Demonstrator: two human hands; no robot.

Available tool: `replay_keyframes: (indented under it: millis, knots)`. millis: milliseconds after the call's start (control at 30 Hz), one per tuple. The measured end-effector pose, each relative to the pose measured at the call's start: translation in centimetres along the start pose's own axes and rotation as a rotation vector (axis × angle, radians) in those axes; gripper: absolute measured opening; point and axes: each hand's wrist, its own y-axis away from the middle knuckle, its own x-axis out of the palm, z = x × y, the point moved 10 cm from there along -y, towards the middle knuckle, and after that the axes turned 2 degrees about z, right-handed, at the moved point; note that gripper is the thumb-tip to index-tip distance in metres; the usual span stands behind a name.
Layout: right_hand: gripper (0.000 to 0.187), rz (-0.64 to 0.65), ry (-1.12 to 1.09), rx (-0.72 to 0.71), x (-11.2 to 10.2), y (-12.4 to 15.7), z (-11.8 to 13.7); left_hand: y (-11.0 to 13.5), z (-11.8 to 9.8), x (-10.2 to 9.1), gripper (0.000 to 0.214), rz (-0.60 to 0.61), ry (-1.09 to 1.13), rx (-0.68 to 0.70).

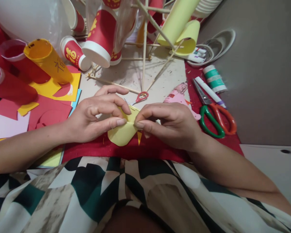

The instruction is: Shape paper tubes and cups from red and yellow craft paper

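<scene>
A small pale yellow paper piece point(121, 134) with a rounded lower edge is held between my two hands, just above the red cloth. My left hand point(100, 111) pinches its upper left edge between thumb and fingers. From the other side, my right hand point(166, 123) grips the upper right edge with thumb and forefinger. Behind the paper lie small scissors with red handles point(142, 96), their blades partly hidden. A pink glue gun point(178, 97) rests just beyond my right hand.
Large scissors point(212, 118) with green and orange handles and a glue stick point(214, 78) lie at right. A frame of wooden sticks point(144, 58) stands ahead. Red paper cups point(100, 37), rolled paper tubes point(48, 61) and red paper scraps point(50, 115) fill the left and back.
</scene>
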Motion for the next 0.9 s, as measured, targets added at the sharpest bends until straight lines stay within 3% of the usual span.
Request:
replay_keyframes:
  millis: [133,233,533,733,900]
  knots:
    - [0.003,-0.046,0.027,-0.063,0.2,0.1,0.4,0.1,-0.5,0.3,0.007,-0.02,-0.024,0.027]
    - [0.009,-0.031,0.025,-0.111,0.6,0.1,0.9,0.1,-0.6,0.7,0.004,-0.01,-0.037,0.039]
    - [0.009,-0.027,-0.166,0.02,-0.2,0.0,-0.5,-0.2,-0.3,-0.4,0.01,0.007,-0.008,0.016]
    - [0.005,-0.05,-0.05,-0.136,0.6,0.2,0.7,0.1,-0.8,0.6,0.008,0.008,-0.041,0.033]
    - [0.01,-0.017,-0.035,-0.131,0.4,0.2,0.9,0.3,-0.9,0.5,0.009,0.006,-0.061,0.041]
